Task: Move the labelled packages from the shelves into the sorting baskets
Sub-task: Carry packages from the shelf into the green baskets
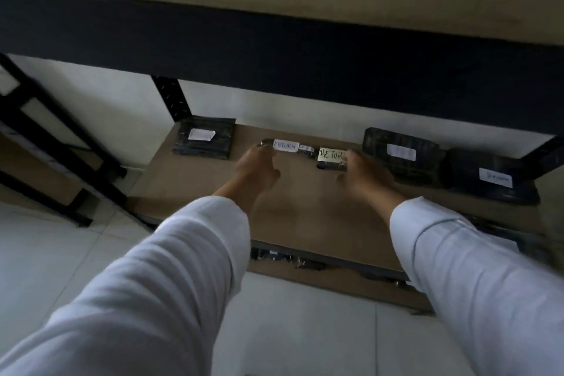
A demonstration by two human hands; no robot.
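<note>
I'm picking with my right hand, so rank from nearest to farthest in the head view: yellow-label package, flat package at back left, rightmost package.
1. yellow-label package, at the right hand fingertips.
2. rightmost package, far right.
3. flat package, back left.

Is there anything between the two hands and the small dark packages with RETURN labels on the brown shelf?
Nothing visible. The left hand already reaches the white-labelled dark package, and the right hand the yellow-labelled dark package. The brown shelf board before them is bare. No sorting baskets are in view.
</note>
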